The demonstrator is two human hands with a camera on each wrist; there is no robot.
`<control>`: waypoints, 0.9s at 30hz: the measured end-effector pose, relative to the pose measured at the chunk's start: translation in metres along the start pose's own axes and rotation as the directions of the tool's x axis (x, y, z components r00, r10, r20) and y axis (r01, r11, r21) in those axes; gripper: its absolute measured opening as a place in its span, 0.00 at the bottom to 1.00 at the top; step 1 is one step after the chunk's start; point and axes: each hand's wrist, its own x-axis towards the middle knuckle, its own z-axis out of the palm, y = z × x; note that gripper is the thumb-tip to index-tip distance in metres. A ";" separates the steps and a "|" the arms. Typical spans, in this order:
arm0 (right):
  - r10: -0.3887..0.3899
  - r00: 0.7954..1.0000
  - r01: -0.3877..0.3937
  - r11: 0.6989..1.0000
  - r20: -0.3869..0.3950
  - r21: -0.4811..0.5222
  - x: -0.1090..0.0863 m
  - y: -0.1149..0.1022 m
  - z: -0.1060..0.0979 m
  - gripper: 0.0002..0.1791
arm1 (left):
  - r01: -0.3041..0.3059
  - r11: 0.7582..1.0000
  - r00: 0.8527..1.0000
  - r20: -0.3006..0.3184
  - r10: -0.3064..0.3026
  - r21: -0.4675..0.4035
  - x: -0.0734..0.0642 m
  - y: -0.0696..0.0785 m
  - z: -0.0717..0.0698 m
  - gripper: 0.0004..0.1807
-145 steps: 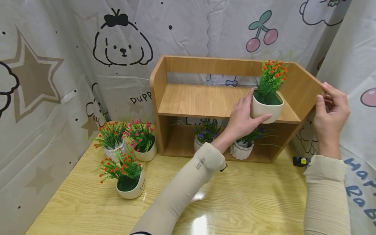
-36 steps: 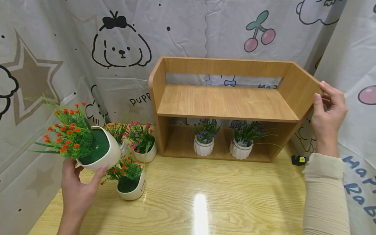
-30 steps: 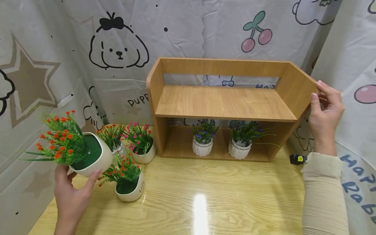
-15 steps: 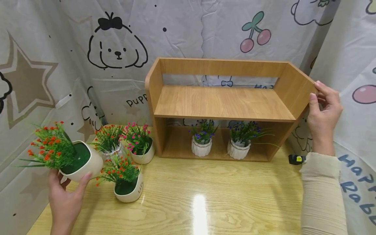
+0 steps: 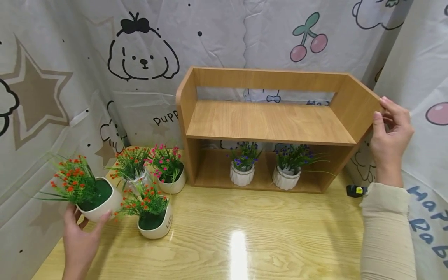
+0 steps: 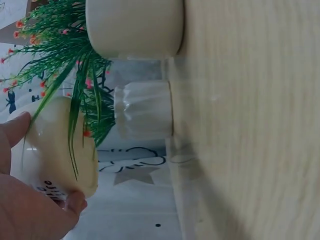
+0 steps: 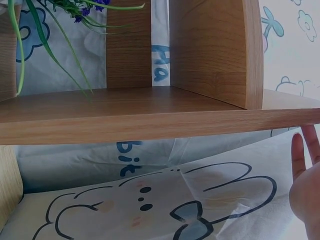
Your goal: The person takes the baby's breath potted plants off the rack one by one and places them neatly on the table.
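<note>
My left hand (image 5: 81, 243) holds a white pot of orange artificial flowers (image 5: 101, 208) by its sides, thumb on the near side. The pot tilts left, and in the left wrist view it hangs above the tabletop. Beside it stand another orange-flowered pot marked "Life" (image 5: 159, 223), a white ribbed pot with orange flowers (image 5: 134, 182), partly hidden, and a pot with pink flowers (image 5: 173, 182). At the far right, my right hand (image 5: 392, 136) grips the front edge of the side panel of a two-level wooden shelf (image 5: 269, 120), with fingers bent.
Two white pots with purple-blue flowers (image 5: 242, 175) (image 5: 286, 178) stand on the shelf's lower level. A small black and yellow object (image 5: 356, 191) lies right of the shelf. A printed curtain (image 5: 224, 35) hangs behind the wooden table (image 5: 273, 233).
My left hand has carried the orange-flowered pot from the shelf's upper level to the table's left side and lowered it. My right hand has stayed at the shelf's edge.
</note>
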 end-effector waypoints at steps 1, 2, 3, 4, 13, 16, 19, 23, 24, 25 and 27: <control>-0.003 1.000 0.003 1.000 0.001 -0.001 0.000 0.000 0.000 0.15 | 0.015 1.000 1.000 0.012 -0.015 -0.002 -0.001 -0.002 0.000 0.49; -0.004 1.000 0.004 1.000 0.003 0.004 0.000 0.001 0.000 0.15 | 0.031 1.000 0.999 0.022 -0.031 0.003 -0.002 -0.004 0.001 0.49; -0.006 1.000 0.006 1.000 0.004 0.009 0.000 0.002 0.000 0.15 | 0.049 0.999 0.998 0.034 -0.050 0.014 -0.003 -0.005 0.001 0.49; -0.007 1.000 0.007 1.000 0.004 0.010 0.000 0.003 0.001 0.15 | 0.067 0.998 0.997 0.048 -0.068 0.022 -0.004 -0.007 0.001 0.50; -0.016 1.000 0.016 1.000 0.010 -0.025 0.010 0.035 -0.002 0.16 | 0.166 0.984 0.979 0.112 -0.172 0.056 -0.009 -0.011 0.004 0.50; -0.019 1.000 0.019 1.000 0.012 -0.023 0.012 0.040 -0.003 0.16 | 0.163 0.985 0.979 0.114 -0.168 0.049 -0.010 -0.010 0.006 0.50; -0.014 1.000 0.014 1.000 0.011 -0.015 0.011 0.036 -0.003 0.16 | 0.156 0.986 0.977 0.136 -0.163 0.058 -0.009 -0.011 0.008 0.51; -0.020 1.000 0.020 1.000 0.002 -0.004 0.007 0.024 -0.002 0.15 | 0.162 0.983 0.965 0.193 -0.175 0.082 -0.006 -0.017 0.009 0.54; -0.022 1.000 0.022 1.000 0.002 -0.006 0.007 0.022 -0.002 0.15 | 0.171 0.981 0.961 0.204 -0.186 0.091 -0.006 -0.018 0.010 0.55; -0.026 1.000 0.026 1.000 0.002 0.000 0.006 0.022 -0.002 0.15 | 0.172 0.981 0.959 0.211 -0.188 0.091 -0.006 -0.020 0.010 0.55; -0.025 1.000 0.025 1.000 0.000 0.006 0.008 0.027 -0.002 0.16 | 0.180 0.978 0.953 0.229 -0.199 0.102 -0.006 -0.021 0.011 0.57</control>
